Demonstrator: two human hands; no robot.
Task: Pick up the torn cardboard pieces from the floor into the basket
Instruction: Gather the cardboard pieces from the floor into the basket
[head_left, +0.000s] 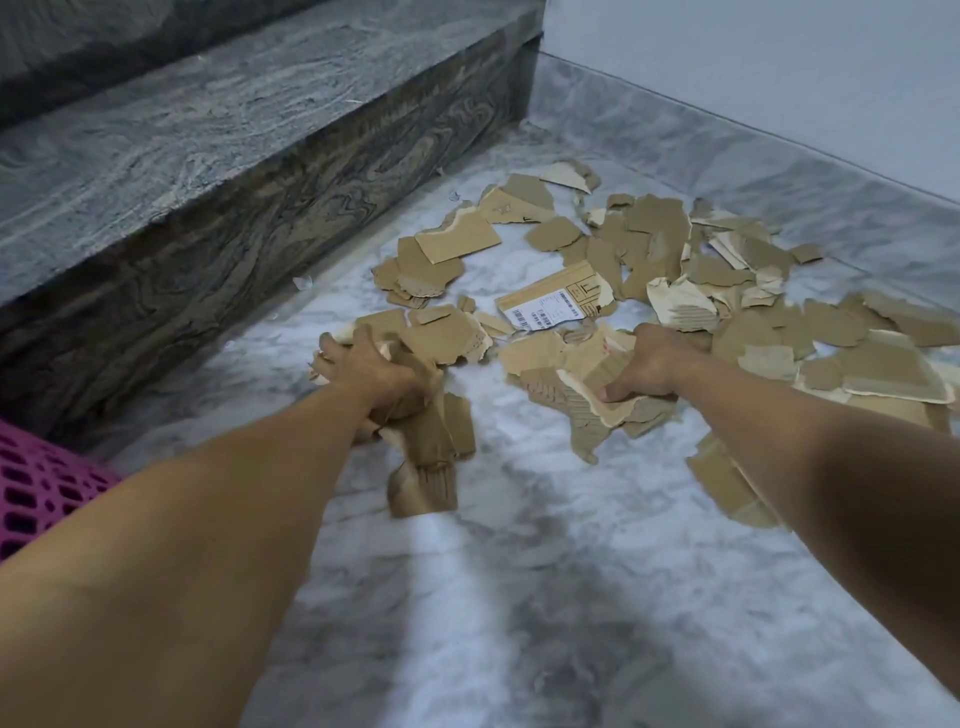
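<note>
Both hands — left hand (371, 371), right hand (652, 364) — clutching torn brown cardboard pieces (644, 244), ragged-edged.

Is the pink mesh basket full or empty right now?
Cannot tell. Only a corner of the pink mesh basket shows at the left edge; its inside is out of view.

Cardboard pieces (649, 260) on floor (519, 597); step (208, 182) left; basket (36, 483) near-left.
</note>
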